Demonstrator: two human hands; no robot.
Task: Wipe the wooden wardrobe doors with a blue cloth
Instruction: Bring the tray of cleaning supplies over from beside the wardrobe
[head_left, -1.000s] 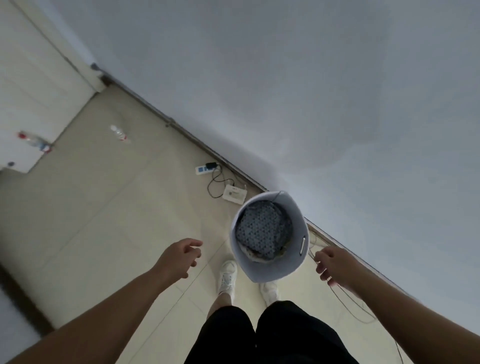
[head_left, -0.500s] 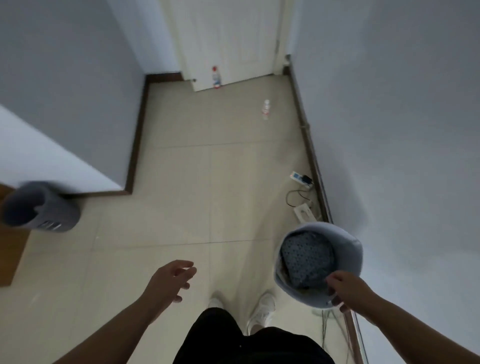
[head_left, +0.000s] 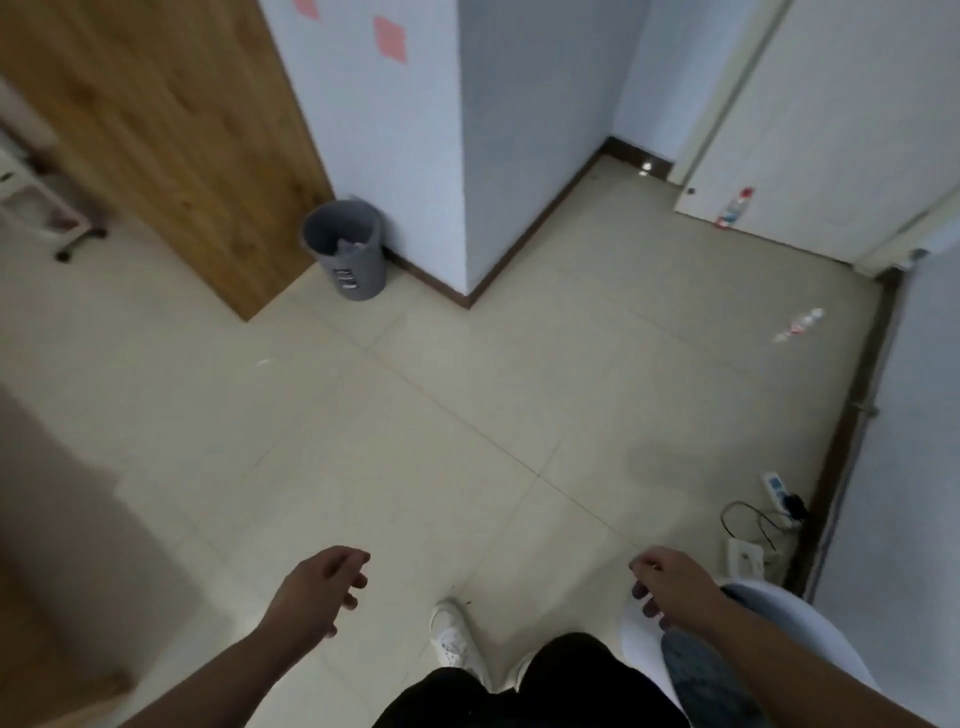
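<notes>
The wooden wardrobe (head_left: 156, 130) stands at the upper left, its side panel reaching the floor. A white basket (head_left: 810, 639) sits at the lower right by the wall, and a blue-grey patterned cloth (head_left: 693, 670) lies inside it. My right hand (head_left: 670, 587) hovers over the basket's near rim, fingers loosely curled, nothing in it, and my forearm hides part of the basket. My left hand (head_left: 322, 592) hangs over the tiled floor, fingers apart and empty. Both hands are far from the wardrobe.
A grey waste bin (head_left: 345, 249) stands beside the wardrobe at a wall corner. A white door (head_left: 831, 130) is at the upper right, with a bottle (head_left: 732, 208) against it and another bottle (head_left: 800, 325) on the floor. A power strip (head_left: 776, 486) with cables lies along the right wall.
The view has swung left, bringing the wardrobe and the bin forward. My right hand has come off the basket's rim. The basket now sits at the lower right edge.
</notes>
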